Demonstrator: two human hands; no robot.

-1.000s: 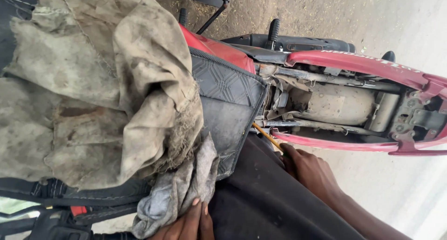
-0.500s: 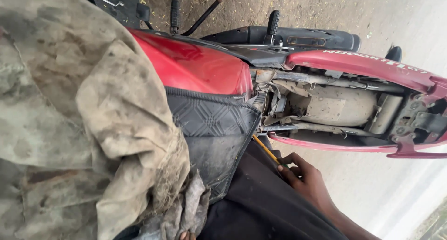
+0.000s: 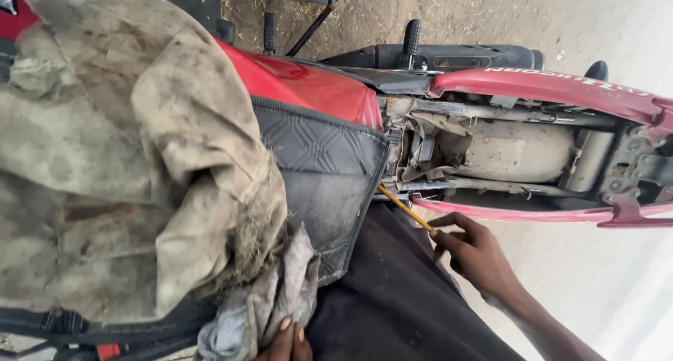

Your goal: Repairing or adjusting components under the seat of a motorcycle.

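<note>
Gripping a thin yellow-handled tool [image 3: 405, 207], the right hand [image 3: 475, 252] probes the red motorcycle's open frame [image 3: 491, 151]; the left hand [image 3: 286, 341] pinches a grimy grey rag [image 3: 259, 305].

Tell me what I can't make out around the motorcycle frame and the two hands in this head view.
- Tip of the thin yellow-handled tool: hidden behind the black quilted tank cover.
- Left hand: cut off by the bottom edge; only fingertips show on the grey rag.
- Red fuel tank: largely hidden under the dirty khaki cloth.
- Right hand: pinches the tool; grip partly hidden by its fingers.
</note>
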